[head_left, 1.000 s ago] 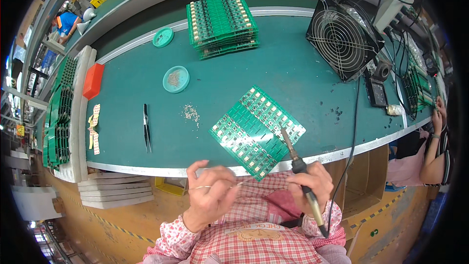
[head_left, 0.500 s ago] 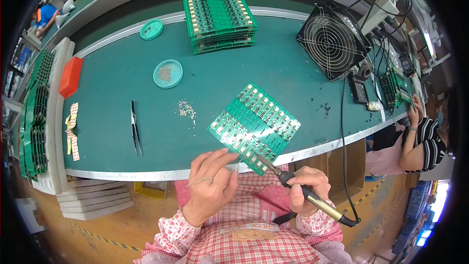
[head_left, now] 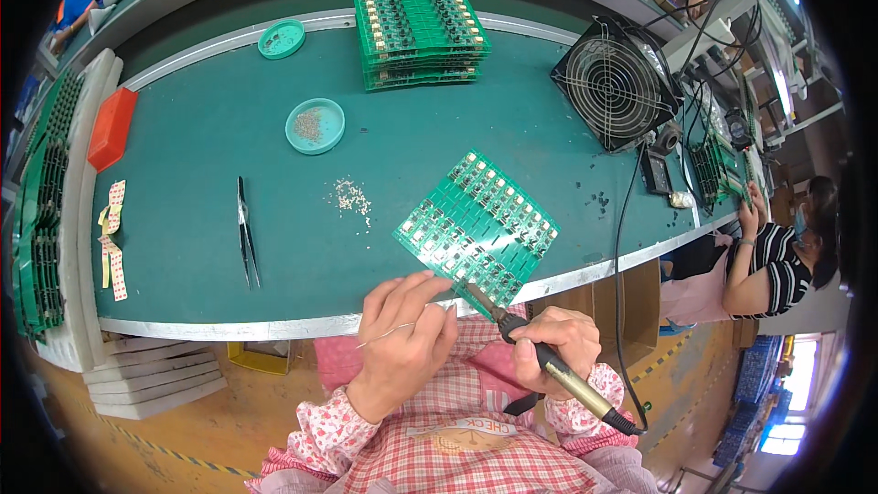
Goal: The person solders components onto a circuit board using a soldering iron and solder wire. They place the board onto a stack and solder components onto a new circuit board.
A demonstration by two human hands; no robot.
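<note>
A green circuit board (head_left: 480, 229) with rows of small white and black parts lies at an angle over the table's front edge. My right hand (head_left: 560, 348) grips a soldering iron (head_left: 553, 361) like a pen, its tip at the board's near side. In my left hand (head_left: 402, 338), a thin silvery solder wire (head_left: 384, 334) is pinched and runs across the fingers. The left fingertips are beside the board's near left edge, close to the iron's tip. Whether the tip touches a joint is too small to tell.
Tweezers (head_left: 247, 233) and loose tiny parts (head_left: 350, 197) lie left of the board. Behind are two round green dishes (head_left: 315, 148) and stacked boards (head_left: 421, 73). A black fan (head_left: 608, 87) stands at right; the iron's cord (head_left: 625, 256) passes below it. A co-worker (head_left: 768, 261) sits at far right.
The soldering iron and my right hand have shifted left, bringing the tip nearer my left fingertips. The whole view has moved slightly. Both grips stay the same.
</note>
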